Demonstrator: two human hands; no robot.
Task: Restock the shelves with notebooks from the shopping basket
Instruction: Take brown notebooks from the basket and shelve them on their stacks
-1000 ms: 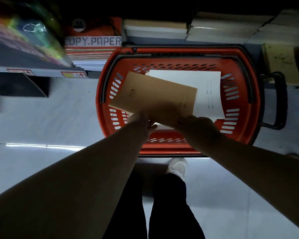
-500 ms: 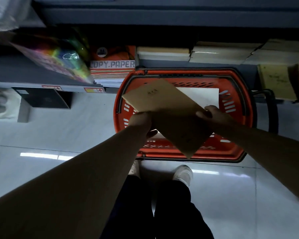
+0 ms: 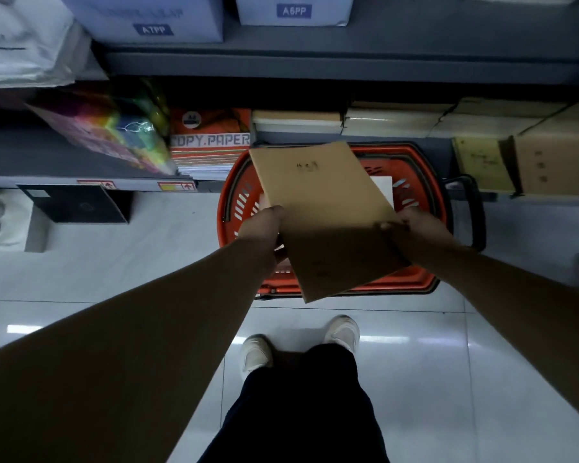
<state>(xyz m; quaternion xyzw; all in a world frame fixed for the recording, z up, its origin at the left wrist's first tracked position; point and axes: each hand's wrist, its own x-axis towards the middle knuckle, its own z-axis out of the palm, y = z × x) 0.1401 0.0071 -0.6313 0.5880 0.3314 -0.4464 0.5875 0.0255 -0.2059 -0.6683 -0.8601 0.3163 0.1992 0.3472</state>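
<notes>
A brown notebook (image 3: 321,212) is held up above the red shopping basket (image 3: 229,208), which stands on the floor against the shelving. My left hand (image 3: 263,228) grips the notebook's left edge, and my right hand (image 3: 411,228) pinches its right edge with the thumb on top. A white notebook (image 3: 383,187) lies in the basket, mostly hidden behind the brown one. The low shelf (image 3: 64,155) behind the basket carries stacks of paper and brown notebooks.
Copy-paper reams (image 3: 211,142) and a rainbow-coloured pack (image 3: 114,128) lie on the low shelf at left. Brown stacks (image 3: 398,120) and cardboard-coloured packs (image 3: 549,162) fill its right side. White boxes (image 3: 154,18) stand on the shelf above. My feet (image 3: 301,342) stand on glossy tiles.
Both hands lifted the brown notebook out of the basket and raised it, turning it more upright. The view tilted up, bringing the upper shelf and boxes into sight.
</notes>
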